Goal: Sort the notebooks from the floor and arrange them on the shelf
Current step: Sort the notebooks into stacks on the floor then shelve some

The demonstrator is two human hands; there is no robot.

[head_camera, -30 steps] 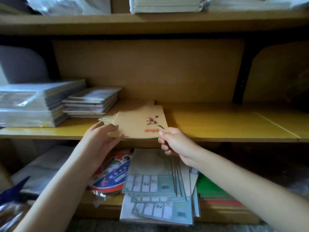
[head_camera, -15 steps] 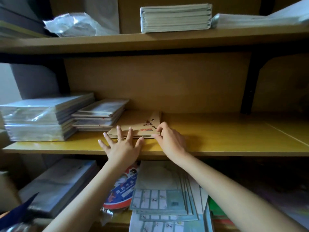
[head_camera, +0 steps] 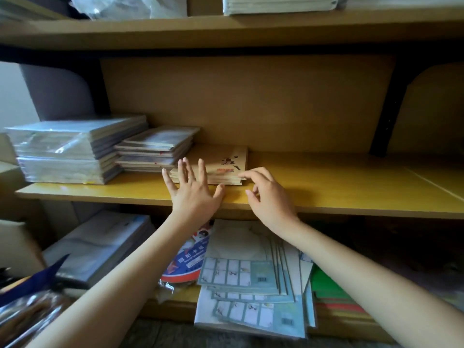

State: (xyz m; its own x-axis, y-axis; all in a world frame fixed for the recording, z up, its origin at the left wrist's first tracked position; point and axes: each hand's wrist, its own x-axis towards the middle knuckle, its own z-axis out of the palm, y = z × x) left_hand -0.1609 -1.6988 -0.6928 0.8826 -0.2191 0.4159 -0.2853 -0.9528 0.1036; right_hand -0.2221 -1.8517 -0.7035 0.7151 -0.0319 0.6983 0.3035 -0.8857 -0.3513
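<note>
Yellow shelf (head_camera: 326, 187): brown notebooks (head_camera: 226, 164) (both hands (head_camera: 194, 197) alongside)

notebook pile (head_camera: 221, 167) on shelf (head_camera: 326, 187) | two stacks (head_camera: 155, 149) left | hands apparently before it

Tan notebooks (head_camera: 221, 164) with a dark-and-red cover figure lie on the yellow shelf (head_camera: 326, 187); pale blue grid-patterned booklets (head_camera: 238, 275) below, beside green folders (head_camera: 329, 285).
</note>
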